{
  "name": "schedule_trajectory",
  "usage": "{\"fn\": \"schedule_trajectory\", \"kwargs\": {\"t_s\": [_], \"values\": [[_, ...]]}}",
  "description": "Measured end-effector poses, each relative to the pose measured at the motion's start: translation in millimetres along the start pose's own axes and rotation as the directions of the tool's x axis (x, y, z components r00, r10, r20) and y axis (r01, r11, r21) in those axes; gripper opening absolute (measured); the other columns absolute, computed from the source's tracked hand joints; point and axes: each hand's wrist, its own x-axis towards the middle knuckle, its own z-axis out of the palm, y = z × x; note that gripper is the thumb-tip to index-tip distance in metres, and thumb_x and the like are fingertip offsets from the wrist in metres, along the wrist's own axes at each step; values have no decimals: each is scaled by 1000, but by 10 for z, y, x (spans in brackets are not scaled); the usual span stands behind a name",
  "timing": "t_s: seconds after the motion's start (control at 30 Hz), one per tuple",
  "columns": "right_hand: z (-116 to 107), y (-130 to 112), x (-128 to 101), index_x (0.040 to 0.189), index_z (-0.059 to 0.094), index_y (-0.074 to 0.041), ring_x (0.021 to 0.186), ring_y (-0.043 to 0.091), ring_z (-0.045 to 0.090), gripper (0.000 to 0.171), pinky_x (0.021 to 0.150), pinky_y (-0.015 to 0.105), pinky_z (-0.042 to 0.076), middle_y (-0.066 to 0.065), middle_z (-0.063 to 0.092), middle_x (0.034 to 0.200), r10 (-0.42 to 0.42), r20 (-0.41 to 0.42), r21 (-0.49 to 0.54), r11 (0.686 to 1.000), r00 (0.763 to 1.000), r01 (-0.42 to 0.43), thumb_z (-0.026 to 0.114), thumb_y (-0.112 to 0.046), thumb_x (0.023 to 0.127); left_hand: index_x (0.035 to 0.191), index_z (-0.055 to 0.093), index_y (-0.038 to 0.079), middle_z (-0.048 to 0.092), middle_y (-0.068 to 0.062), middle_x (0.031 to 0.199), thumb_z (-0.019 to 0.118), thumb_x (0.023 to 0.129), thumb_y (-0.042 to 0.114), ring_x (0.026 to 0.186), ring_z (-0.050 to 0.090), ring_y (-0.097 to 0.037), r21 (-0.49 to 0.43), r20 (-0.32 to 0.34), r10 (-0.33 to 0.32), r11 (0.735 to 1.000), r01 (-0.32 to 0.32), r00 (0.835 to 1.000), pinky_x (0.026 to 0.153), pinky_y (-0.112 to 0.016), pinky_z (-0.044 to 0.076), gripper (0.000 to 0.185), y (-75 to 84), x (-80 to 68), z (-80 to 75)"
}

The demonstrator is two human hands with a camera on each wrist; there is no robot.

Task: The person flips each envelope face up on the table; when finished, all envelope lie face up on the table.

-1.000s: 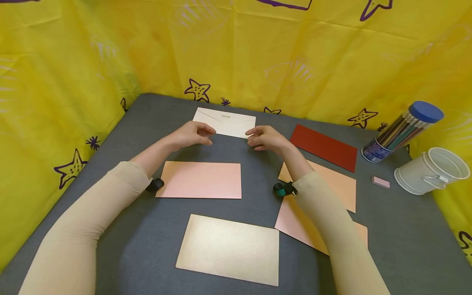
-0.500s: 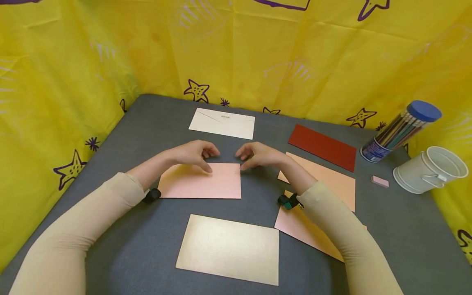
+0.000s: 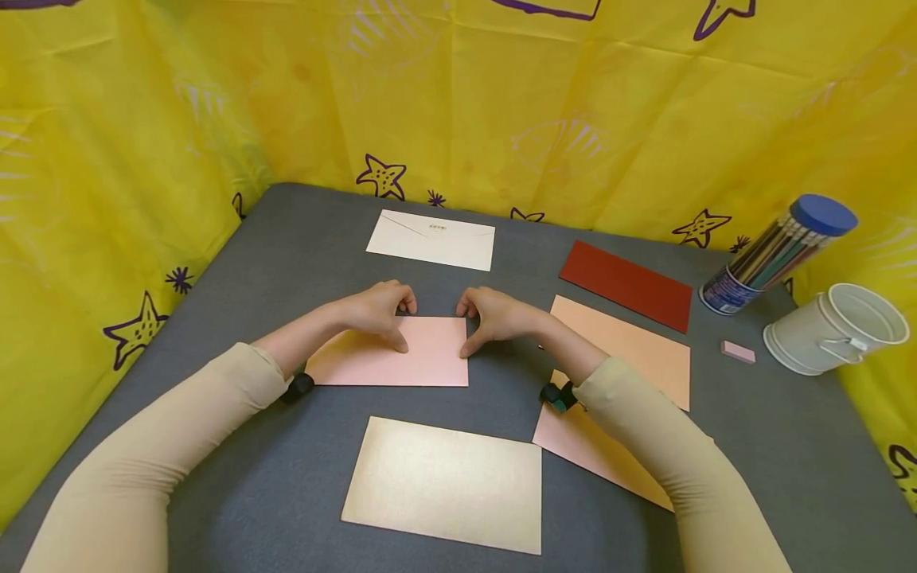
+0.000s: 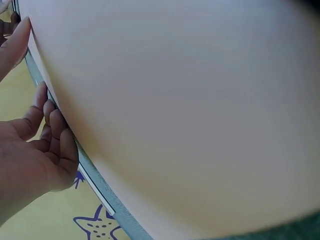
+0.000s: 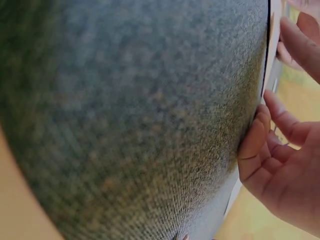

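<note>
A flat pink paper rectangle (image 3: pixel 430 366), envelope or card, lies on the grey table in the middle. My left hand (image 3: pixel 376 310) reaches over its far side, with the thumb on or just over the surface and bent fingers near the far edge. My right hand (image 3: pixel 497 314) is at its right end, thumb by the right edge and fingers near the far corner. In the left wrist view the pink paper (image 4: pixel 175 100) fills most of the picture. Bent fingers of the right hand (image 5: pixel 285 160) show by an edge in the right wrist view. Neither hand visibly lifts the paper.
A white envelope (image 3: pixel 433 240) lies behind the hands, a cream rectangle (image 3: pixel 444 481) in front. Toward the right are a red rectangle (image 3: pixel 626 286), a peach one (image 3: pixel 645 350), a pink one (image 3: pixel 587 454), an eraser (image 3: pixel 739 352), a pencil tub (image 3: pixel 777 251) and a white can (image 3: pixel 824 338).
Both hands have left the white envelope and come nearer to the body, down to the pink paper rectangle. The white envelope shifted slightly left at first. The other papers have stayed in place.
</note>
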Motion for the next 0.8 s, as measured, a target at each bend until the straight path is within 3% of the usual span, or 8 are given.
{"fn": "schedule_trajectory", "kwargs": {"t_s": [0.23,0.43,0.67,0.8], "values": [[24,-20,-7,110,57,-3,101,23,50,56,86,29,44,13,55,107,-3,-13,-60,998,1000,2,90,-24,69,102,60,6,49,-11,102,91,66,21,100,43,-28,47,8,-37,998,37,999,85,-39,35,50,38,-2,2],[29,-16,-17,106,57,-4,95,22,51,50,82,28,44,11,57,103,10,-35,-49,999,999,-12,89,-21,71,101,58,7,48,-10,102,92,65,22,100,43,-27,56,19,-47,997,46,999,85,-42,33,51,54,6,4],[-82,10,-78,106,54,-3,80,18,57,34,71,24,46,8,65,89,49,-11,165,985,999,-47,77,-12,83,102,52,5,52,-11,99,89,69,14,93,47,-24,-9,7,-6,1000,6,1000,80,-30,39,50,84,0,-43],[-166,4,-119,110,49,1,78,19,66,28,74,27,56,10,68,85,89,18,354,931,996,-90,67,-5,89,106,53,5,54,-11,99,83,75,10,92,50,-23,-44,-33,4,999,-5,999,81,-31,41,44,94,-13,-128]]}}
